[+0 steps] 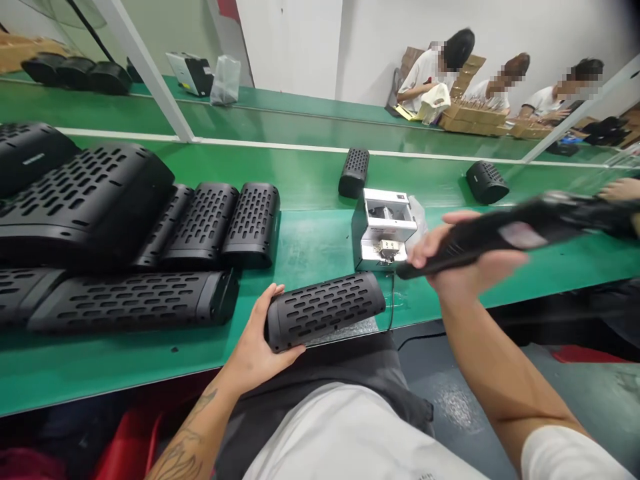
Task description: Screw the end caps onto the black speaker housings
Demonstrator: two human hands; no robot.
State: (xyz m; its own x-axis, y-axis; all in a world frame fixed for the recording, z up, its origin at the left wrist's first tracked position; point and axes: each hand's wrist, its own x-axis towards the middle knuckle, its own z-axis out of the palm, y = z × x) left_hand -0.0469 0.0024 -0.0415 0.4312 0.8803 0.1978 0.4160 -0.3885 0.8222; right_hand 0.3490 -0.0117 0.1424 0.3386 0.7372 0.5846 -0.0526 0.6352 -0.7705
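Note:
My left hand (265, 340) is closed round the left end of a black slotted housing (327, 308), which lies tilted at the table's front edge with its perforated face up. A sheet of bubble wrap (345, 331) shows under it. My right hand (465, 267) grips a black electric screwdriver (500, 233), smeared by motion, raised to the right of the housing. Between and beyond the hands stands a white screw feeder (385, 230) with a dark opening on top. The screwdriver's far end is blurred and cannot be made out.
Several more black housings (200, 223) crowd the left of the green table (310, 240). Two others, a near one (355, 172) and a right one (487, 181), stand farther back. A cable (393, 303) hangs off the front edge. Several people (425, 80) sit across. Another person's hand (620, 190) shows at right.

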